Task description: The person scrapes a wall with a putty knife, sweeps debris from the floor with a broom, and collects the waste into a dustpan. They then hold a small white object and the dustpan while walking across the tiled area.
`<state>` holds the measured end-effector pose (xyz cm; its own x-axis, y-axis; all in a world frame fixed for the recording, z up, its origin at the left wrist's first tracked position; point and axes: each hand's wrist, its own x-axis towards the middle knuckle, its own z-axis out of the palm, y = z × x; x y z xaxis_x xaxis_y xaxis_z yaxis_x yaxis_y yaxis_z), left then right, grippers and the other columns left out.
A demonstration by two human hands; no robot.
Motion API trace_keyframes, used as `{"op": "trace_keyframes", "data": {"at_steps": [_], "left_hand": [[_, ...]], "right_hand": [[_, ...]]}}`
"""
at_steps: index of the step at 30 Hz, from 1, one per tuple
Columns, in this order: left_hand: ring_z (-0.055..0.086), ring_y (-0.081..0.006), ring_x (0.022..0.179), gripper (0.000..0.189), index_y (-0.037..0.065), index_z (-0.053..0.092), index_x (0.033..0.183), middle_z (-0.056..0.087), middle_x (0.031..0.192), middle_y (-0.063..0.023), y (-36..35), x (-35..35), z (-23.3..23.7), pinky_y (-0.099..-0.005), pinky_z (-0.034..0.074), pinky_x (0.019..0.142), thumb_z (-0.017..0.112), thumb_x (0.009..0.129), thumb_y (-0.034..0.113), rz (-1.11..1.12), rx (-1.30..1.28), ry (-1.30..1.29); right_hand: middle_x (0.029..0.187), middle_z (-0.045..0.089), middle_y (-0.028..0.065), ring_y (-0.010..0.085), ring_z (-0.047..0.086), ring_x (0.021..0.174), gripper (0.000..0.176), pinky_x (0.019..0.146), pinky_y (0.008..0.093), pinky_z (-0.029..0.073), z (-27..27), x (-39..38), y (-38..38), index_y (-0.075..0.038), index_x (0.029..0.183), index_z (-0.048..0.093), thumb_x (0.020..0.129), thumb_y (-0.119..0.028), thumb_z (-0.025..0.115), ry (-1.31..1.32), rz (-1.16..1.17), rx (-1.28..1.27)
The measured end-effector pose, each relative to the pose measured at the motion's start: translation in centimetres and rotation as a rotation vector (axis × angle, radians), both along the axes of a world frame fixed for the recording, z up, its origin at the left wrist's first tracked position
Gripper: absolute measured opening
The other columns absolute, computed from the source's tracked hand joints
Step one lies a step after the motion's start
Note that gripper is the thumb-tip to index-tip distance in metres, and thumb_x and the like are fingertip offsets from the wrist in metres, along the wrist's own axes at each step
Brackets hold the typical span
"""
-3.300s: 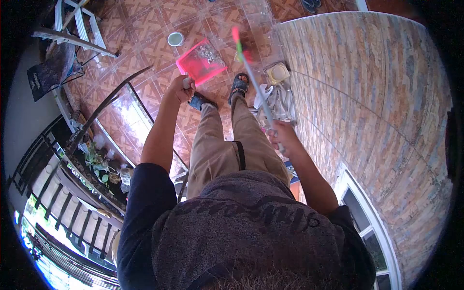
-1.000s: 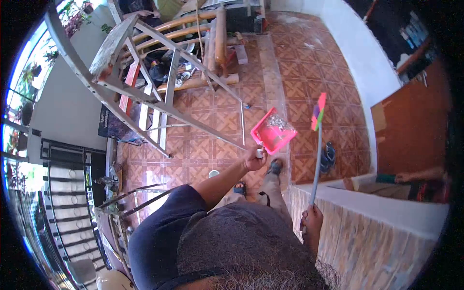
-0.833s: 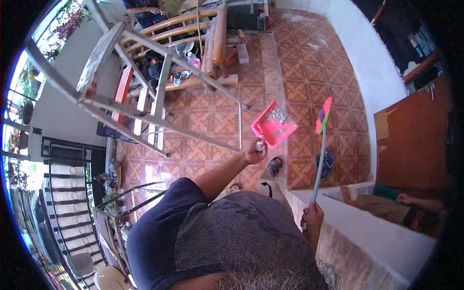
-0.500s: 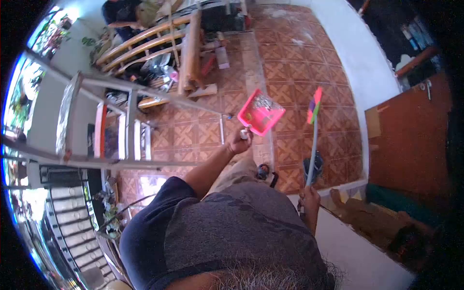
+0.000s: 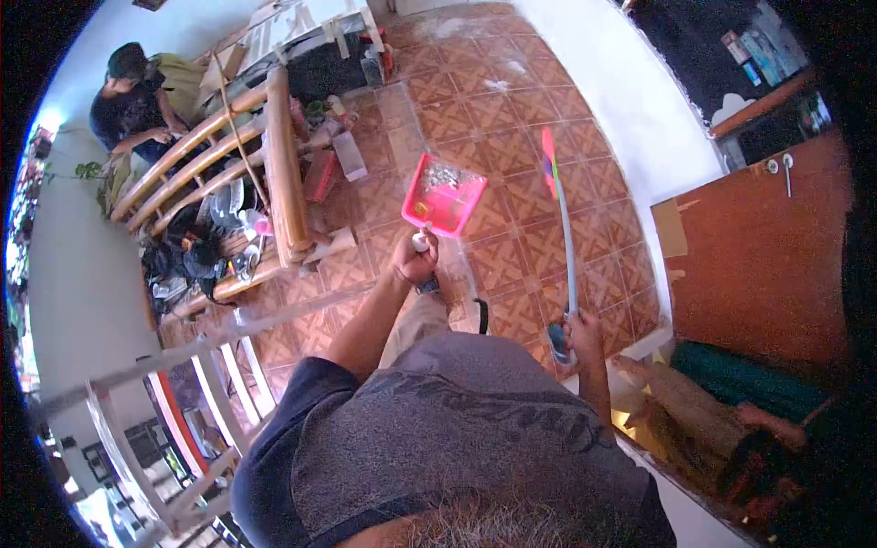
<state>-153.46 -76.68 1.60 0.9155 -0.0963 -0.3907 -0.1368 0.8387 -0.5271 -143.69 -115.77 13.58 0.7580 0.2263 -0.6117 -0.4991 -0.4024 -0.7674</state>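
A pink dustpan with pale debris inside hangs out in front of me over the tiled floor. My left hand is closed round its handle. Off to the right, my right hand grips the pale pole of a broom. The broom's head, pink with green and purple, points away from me, to the right of the dustpan. A gap of floor lies between dustpan and broom.
A bamboo bench loaded with items stands at the left, with a person behind it. An aluminium ladder is at lower left. A white wall and brown door are right. Another person is at lower right.
The view has turned, so bench and floor sit differently in it and the person behind the bench shows more fully. Both hands still hold the dustpan and broom.
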Motion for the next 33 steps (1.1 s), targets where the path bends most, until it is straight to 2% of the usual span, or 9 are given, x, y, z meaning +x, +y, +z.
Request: {"op": "trace_keyframes", "data": {"at_steps": [4, 7, 11, 13, 20, 25, 30, 32, 33], "left_hand": [[0.056, -0.0130, 0.062, 0.014, 0.004, 0.057, 0.080, 0.059, 0.069, -0.0026, 7.2, 5.9, 1.7, -0.0268, 0.053, 0.061, 0.052, 0.087, 0.015, -0.092, 0.046, 0.102], [0.056, -0.0125, 0.061, 0.014, 0.005, 0.057, 0.076, 0.059, 0.067, -0.0019, 11.5, 10.4, 2.2, -0.0260, 0.052, 0.059, 0.052, 0.087, 0.013, -0.128, 0.059, 0.134], [0.057, -0.0128, 0.061, 0.016, 0.006, 0.054, 0.074, 0.058, 0.068, -0.0018, 16.3, 16.7, 2.2, -0.0261, 0.053, 0.059, 0.051, 0.088, 0.014, -0.138, 0.130, 0.173], [0.058, -0.0144, 0.062, 0.020, 0.005, 0.055, 0.077, 0.058, 0.070, -0.0034, 18.6, 19.7, 1.4, -0.0263, 0.052, 0.058, 0.052, 0.089, 0.020, -0.132, 0.170, 0.170], [0.058, -0.0138, 0.061, 0.020, 0.006, 0.054, 0.075, 0.058, 0.067, -0.0027, 24.9, 33.2, -0.4, -0.0265, 0.053, 0.055, 0.051, 0.089, 0.021, -0.086, 0.123, 0.114], [0.057, -0.0139, 0.059, 0.016, 0.007, 0.054, 0.071, 0.057, 0.066, -0.0020, 29.1, 41.7, 0.6, -0.0262, 0.052, 0.053, 0.051, 0.085, 0.014, -0.104, 0.111, 0.151], [0.053, -0.0144, 0.056, 0.017, 0.007, 0.053, 0.069, 0.055, 0.065, -0.0029, 33.0, 49.4, -0.7, -0.0247, 0.050, 0.049, 0.051, 0.084, 0.015, -0.207, 0.176, 0.160], [0.054, -0.0148, 0.056, 0.018, 0.007, 0.053, 0.068, 0.054, 0.065, -0.0034, 35.1, 52.4, -0.5, -0.0249, 0.050, 0.049, 0.050, 0.084, 0.014, -0.284, 0.093, 0.156], [0.053, -0.0149, 0.056, 0.018, 0.007, 0.052, 0.067, 0.054, 0.064, -0.0037, 36.2, 54.2, -0.7, -0.0253, 0.050, 0.050, 0.049, 0.084, 0.013, -0.287, 0.108, 0.163]], "right_hand": [[0.057, 0.046, -0.0005, 0.0078, 0.041, 0.040, 0.014, 0.034, 0.0223, 0.031, -2.1, 6.2, 5.6, -0.006, 0.086, 0.051, 0.093, -0.018, 0.049, -0.082, -0.029, -0.015], [0.058, 0.046, -0.0010, 0.0074, 0.040, 0.040, 0.012, 0.035, 0.0221, 0.033, 3.2, 8.9, 11.6, -0.006, 0.089, 0.053, 0.092, -0.017, 0.050, -0.059, 0.033, -0.007], [0.058, 0.047, -0.0010, 0.0073, 0.042, 0.042, 0.014, 0.036, 0.0217, 0.035, 3.5, 13.4, 16.5, -0.005, 0.097, 0.057, 0.092, -0.016, 0.051, 0.007, 0.012, -0.061], [0.059, 0.046, -0.0013, 0.0074, 0.043, 0.043, 0.018, 0.035, 0.0238, 0.033, 2.7, 16.4, 18.7, -0.006, 0.084, 0.054, 0.092, -0.022, 0.054, -0.028, -0.045, -0.056], [0.055, 0.046, -0.0004, 0.0079, 0.042, 0.040, 0.016, 0.033, 0.0231, 0.032, 0.6, 27.7, 24.5, -0.007, 0.085, 0.054, 0.092, -0.022, 0.053, 0.016, 0.019, 0.050], [0.052, 0.044, -0.0005, 0.0102, 0.040, 0.036, 0.018, 0.032, 0.0250, 0.032, 3.5, 35.6, 32.5, -0.006, 0.081, 0.053, 0.092, -0.020, 0.051, 0.014, 0.045, -0.267], [0.060, 0.050, 0.0018, 0.0102, 0.043, 0.040, 0.015, 0.035, 0.0250, 0.034, -0.6, 44.5, 35.5, -0.003, 0.097, 0.057, 0.088, -0.015, 0.051, -0.015, -0.112, -0.119], [0.059, 0.049, 0.0013, 0.0096, 0.043, 0.041, 0.014, 0.036, 0.0253, 0.034, -5.0, 49.3, 35.1, -0.004, 0.088, 0.059, 0.089, -0.015, 0.050, -0.248, 0.181, -0.217], [0.058, 0.049, 0.0010, 0.0096, 0.043, 0.042, 0.015, 0.037, 0.0253, 0.034, -1.8, 50.1, 38.3, -0.003, 0.086, 0.060, 0.088, -0.015, 0.050, -0.198, 0.163, -0.180]]}}
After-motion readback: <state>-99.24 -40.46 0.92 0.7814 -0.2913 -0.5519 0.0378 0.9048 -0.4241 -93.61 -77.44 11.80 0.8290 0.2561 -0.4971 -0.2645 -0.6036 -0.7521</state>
